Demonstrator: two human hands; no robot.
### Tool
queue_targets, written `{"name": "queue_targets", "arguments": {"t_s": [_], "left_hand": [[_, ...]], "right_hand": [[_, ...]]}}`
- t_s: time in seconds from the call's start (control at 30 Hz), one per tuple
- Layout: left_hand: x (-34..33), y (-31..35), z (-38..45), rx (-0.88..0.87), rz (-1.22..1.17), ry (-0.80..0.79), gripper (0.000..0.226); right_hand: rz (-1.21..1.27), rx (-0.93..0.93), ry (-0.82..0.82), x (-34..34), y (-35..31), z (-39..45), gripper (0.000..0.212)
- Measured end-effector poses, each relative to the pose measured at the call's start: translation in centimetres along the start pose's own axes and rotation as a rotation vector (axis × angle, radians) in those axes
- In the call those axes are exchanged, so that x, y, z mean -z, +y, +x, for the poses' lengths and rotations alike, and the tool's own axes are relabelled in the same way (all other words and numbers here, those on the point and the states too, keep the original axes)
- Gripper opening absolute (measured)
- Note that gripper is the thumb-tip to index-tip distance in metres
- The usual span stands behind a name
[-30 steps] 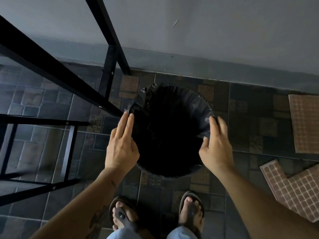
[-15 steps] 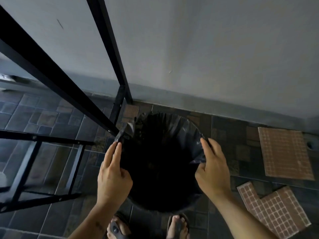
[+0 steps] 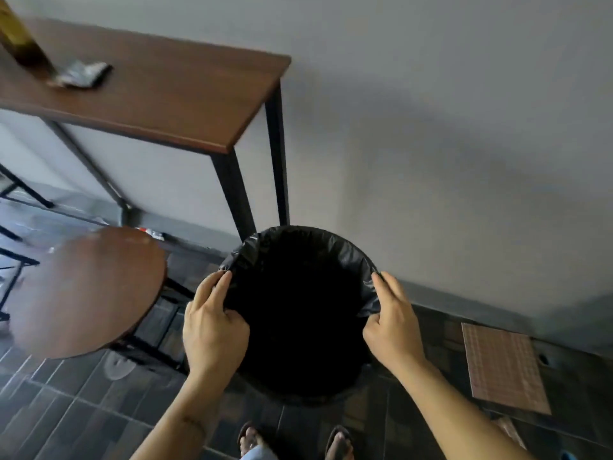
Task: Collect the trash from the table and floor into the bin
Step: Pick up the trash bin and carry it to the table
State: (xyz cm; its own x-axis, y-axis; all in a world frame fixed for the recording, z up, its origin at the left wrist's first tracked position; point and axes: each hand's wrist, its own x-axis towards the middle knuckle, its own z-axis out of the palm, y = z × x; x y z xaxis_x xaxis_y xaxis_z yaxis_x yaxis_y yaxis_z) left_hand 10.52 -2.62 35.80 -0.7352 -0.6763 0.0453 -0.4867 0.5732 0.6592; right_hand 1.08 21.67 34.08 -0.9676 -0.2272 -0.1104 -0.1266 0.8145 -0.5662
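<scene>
We hold the bin (image 3: 298, 313) by its black liner rim, left hand (image 3: 212, 327) and right hand (image 3: 393, 327) each with grip pinched on it. A crumpled wrapper (image 3: 81, 74) lies far left on the worktop (image 3: 172, 94).

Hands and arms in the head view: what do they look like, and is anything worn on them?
Both the left hand and right hand are bare: no gloves, rings, watch or sleeves visible. The left forearm carries a small dark mark, maybe a tattoo. Below, sandals show on the feet.
</scene>
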Motion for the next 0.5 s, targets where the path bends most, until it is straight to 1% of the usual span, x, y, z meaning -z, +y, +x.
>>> {"name": "queue_targets", "arguments": {"t_s": [0.1, 0.2, 0.3, 0.4, 0.5], "left_hand": [[5.8, 2.1, -0.2, 0.003, -0.036, 0.132, 0.068], [10.6, 2.4, -0.1, 0.050, -0.130, 0.228, 0.067], [14.5, 1.5, -0.1, 0.088, -0.231, 0.253, 0.063], [18.2, -0.6, 0.1, 0.133, -0.285, 0.243, 0.058], [22.4, -4.0, 1.0, 0.110, -0.309, 0.211, 0.057]], "right_hand": [[0.066, 0.064, 0.010, 3.1, -4.3, -1.3, 0.074], [0.093, 0.126, 0.013, 4.9, -8.4, -2.2, 0.071], [0.094, 0.177, 0.048, 5.8, -12.1, -3.4, 0.069], [0.097, 0.201, 0.075, 5.4, -16.3, -4.7, 0.068], [0.082, 0.230, 0.138, 4.0, -21.3, -6.2, 0.069]]}}
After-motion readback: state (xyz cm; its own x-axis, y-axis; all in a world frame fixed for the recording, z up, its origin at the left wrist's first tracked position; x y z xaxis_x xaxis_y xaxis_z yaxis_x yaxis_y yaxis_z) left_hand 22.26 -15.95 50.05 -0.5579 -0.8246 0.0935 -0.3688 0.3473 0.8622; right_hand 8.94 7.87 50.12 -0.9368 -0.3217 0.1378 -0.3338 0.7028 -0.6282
